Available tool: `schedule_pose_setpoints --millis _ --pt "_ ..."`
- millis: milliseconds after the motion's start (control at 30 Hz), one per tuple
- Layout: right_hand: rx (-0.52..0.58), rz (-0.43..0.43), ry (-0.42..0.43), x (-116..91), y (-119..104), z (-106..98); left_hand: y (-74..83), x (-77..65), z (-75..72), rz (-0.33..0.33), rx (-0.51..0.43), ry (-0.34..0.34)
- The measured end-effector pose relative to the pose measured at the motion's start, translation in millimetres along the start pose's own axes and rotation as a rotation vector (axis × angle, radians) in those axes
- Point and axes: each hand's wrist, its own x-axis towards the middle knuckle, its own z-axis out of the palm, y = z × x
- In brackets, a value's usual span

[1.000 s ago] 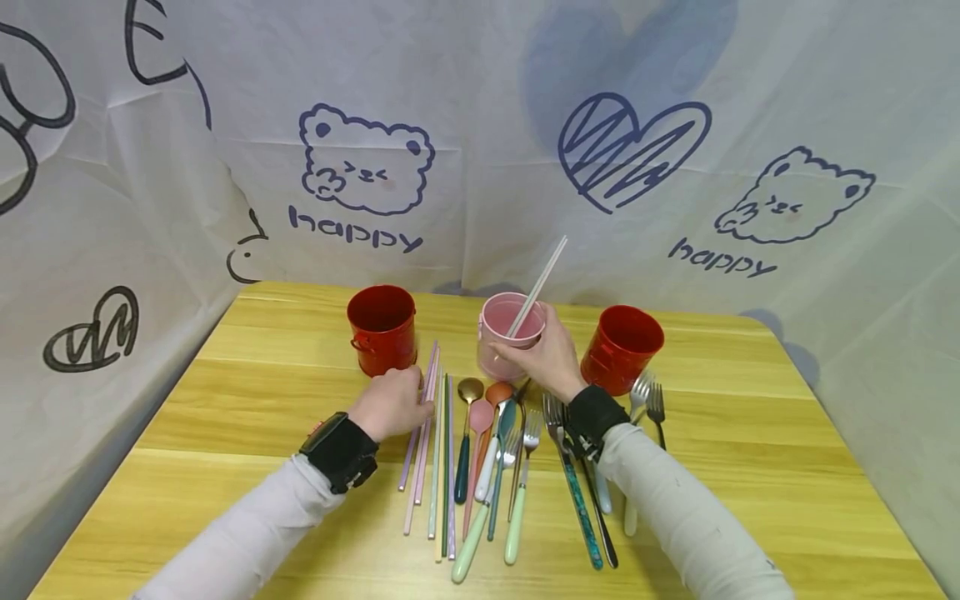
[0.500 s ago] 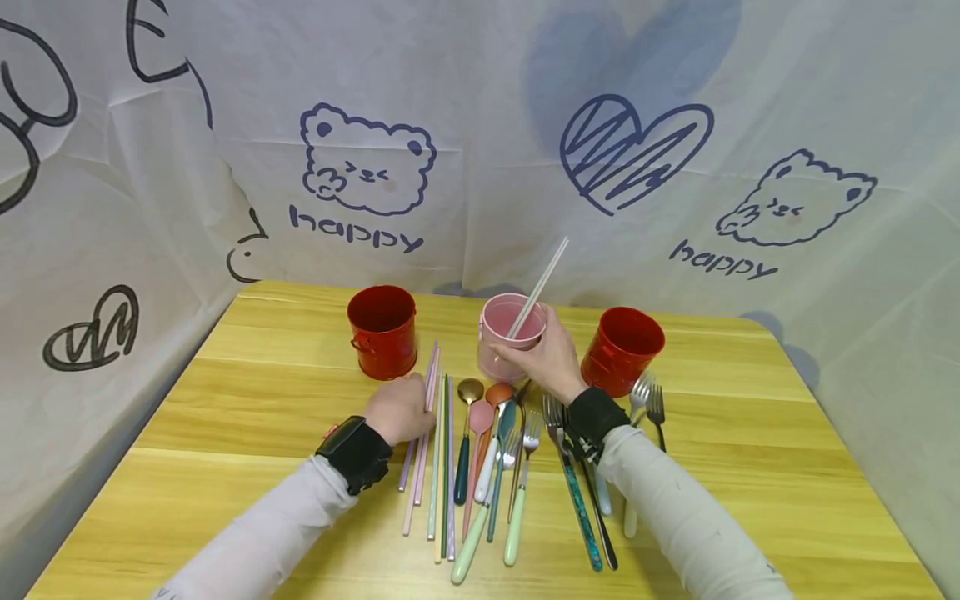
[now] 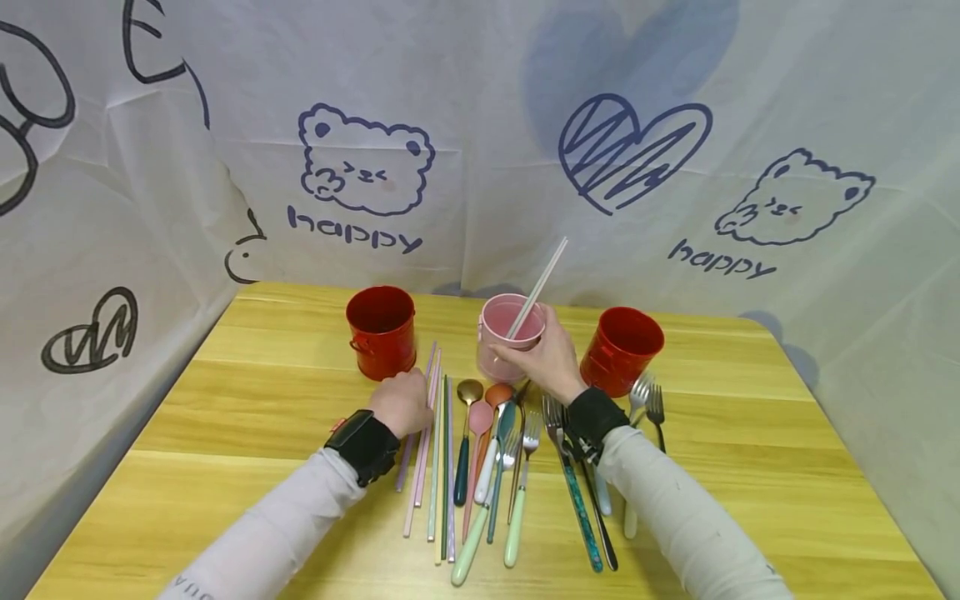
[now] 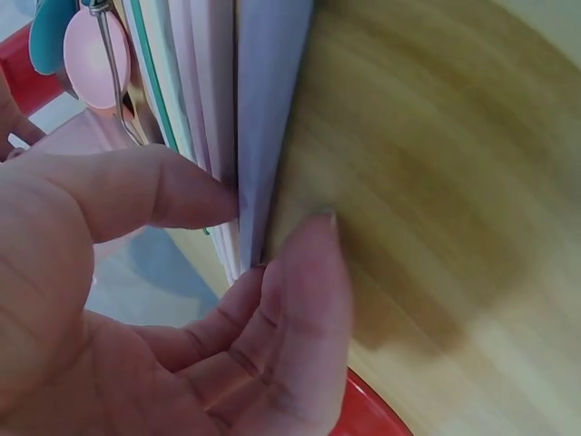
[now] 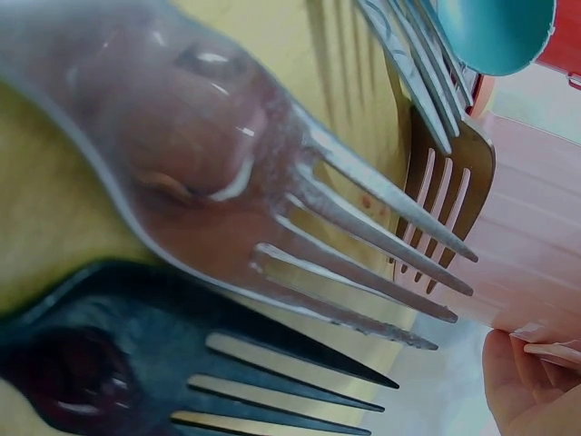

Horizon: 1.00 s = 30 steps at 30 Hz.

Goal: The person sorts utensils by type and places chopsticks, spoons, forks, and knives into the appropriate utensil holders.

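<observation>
My left hand (image 3: 403,403) is at the left end of a row of chopsticks, just in front of the left red bucket (image 3: 381,333). In the left wrist view, its thumb and curled fingertips are on either side of a lavender chopstick (image 4: 270,100), pinching it near one end, while the index fingertip stands a little apart. My right hand (image 3: 551,358) grips the right side of a pink bucket (image 3: 495,358), thumb across the front. White chopsticks (image 3: 542,287) lean inside that bucket. Beside the lavender one lie pink chopsticks (image 3: 422,471) and several others.
Spoons such as a pink spoon (image 3: 481,417) and a gold spoon (image 3: 470,390) lie mid-table. Forks, among them a silver fork (image 5: 300,200) and a black fork (image 5: 154,327), lie under the right wrist. Another red bucket (image 3: 618,354) stands right. A white cloth backdrop (image 3: 495,125) closes the far side.
My left hand has shifted right over the chopsticks, and its wrist has swung right. The lavender chopstick has moved slightly left, away from the pink ones. My right hand stays on the pink bucket.
</observation>
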Motion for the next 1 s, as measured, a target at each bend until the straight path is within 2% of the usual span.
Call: schedule_pose_setpoints --millis 267,400,533,633,833,1000 --pt "0.001 0.005 -0.002 0 0 -1 5.2 5.5 0.5 -0.077 0.066 0.000" --pt "0.004 0.010 -0.005 -1 -1 -1 5.5 5.5 0.8 -0.086 0.078 0.013" --pt "0.005 0.009 -0.005 -1 -1 -1 1.4 6.3 -1.2 -0.088 0.058 -0.007" --pt "0.005 0.008 -0.002 -1 -1 -1 -4.3 6.7 -4.8 -0.071 0.017 -0.023" --pt "0.007 0.007 -0.002 -1 -2 0 -17.3 4.6 -13.7 0.005 -0.084 0.004" --pt "0.001 0.006 0.001 -1 -2 0 -23.5 4.3 -18.5 0.053 -0.119 0.038"
